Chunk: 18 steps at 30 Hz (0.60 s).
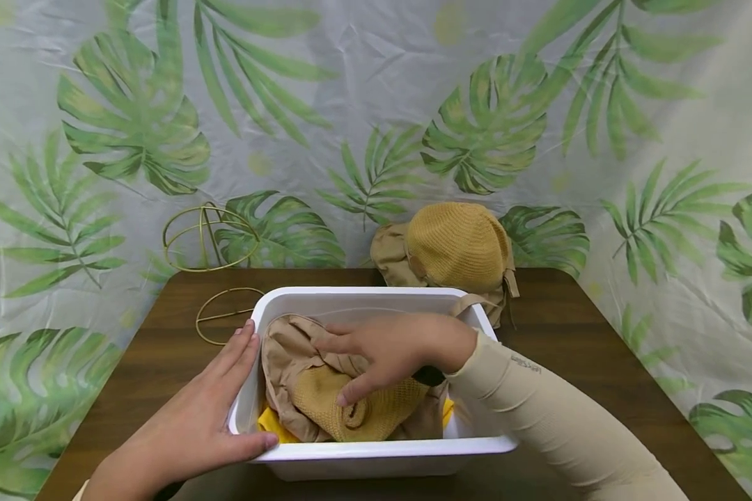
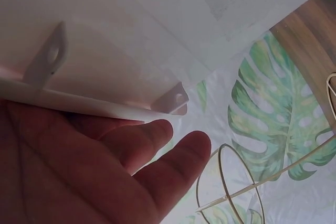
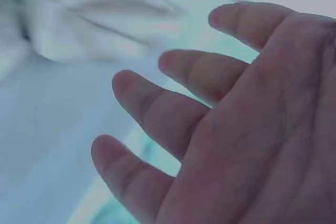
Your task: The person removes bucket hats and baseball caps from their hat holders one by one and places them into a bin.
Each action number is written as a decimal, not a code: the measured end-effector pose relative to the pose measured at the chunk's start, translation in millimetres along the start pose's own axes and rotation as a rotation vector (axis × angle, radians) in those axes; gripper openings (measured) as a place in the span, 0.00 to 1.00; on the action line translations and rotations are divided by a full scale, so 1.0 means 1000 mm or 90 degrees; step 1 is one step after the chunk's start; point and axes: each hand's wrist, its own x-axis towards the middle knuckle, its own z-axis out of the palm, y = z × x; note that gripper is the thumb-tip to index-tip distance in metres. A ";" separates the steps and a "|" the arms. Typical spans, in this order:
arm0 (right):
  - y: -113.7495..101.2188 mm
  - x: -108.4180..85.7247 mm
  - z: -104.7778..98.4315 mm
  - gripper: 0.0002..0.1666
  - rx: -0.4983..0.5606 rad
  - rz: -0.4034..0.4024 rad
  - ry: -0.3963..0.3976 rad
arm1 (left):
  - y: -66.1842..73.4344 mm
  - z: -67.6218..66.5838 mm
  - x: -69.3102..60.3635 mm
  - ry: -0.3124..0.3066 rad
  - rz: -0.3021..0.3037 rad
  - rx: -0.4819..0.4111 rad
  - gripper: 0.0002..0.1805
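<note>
A white plastic bin [image 1: 376, 451] stands on the table with a tan and mustard knitted hat [image 1: 322, 403] inside it. Bits of bright yellow cloth [image 1: 276, 424] show beneath the hat. My left hand [image 1: 203, 410] rests at the bin's front left corner, fingers along the left rim and thumb on the front rim. In the left wrist view its fingers [image 2: 178, 161] stretch out nearly straight under the rim. Over the hat inside the bin is my right hand [image 1: 379, 348], fingers spread; whether it touches the cloth is hard to tell. The right wrist view shows its fingers [image 3: 163, 114] extended, holding nothing.
Behind the bin at right, another mustard knitted hat with tan cloth [image 1: 457, 243] sits on the brown wooden table [image 1: 576, 390]. A gold wire stand [image 1: 209, 268] is at the back left, close to the bin. A leaf-print sheet [image 1: 376, 83] hangs behind.
</note>
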 end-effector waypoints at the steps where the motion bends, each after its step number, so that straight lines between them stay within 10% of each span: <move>1: 0.000 -0.009 -0.007 0.52 0.009 -0.012 0.028 | 0.000 -0.001 0.000 -0.001 -0.001 -0.001 0.63; 18: 0.064 -0.121 -0.048 0.44 0.077 0.038 0.423 | -0.001 0.000 -0.001 -0.003 0.001 0.002 0.63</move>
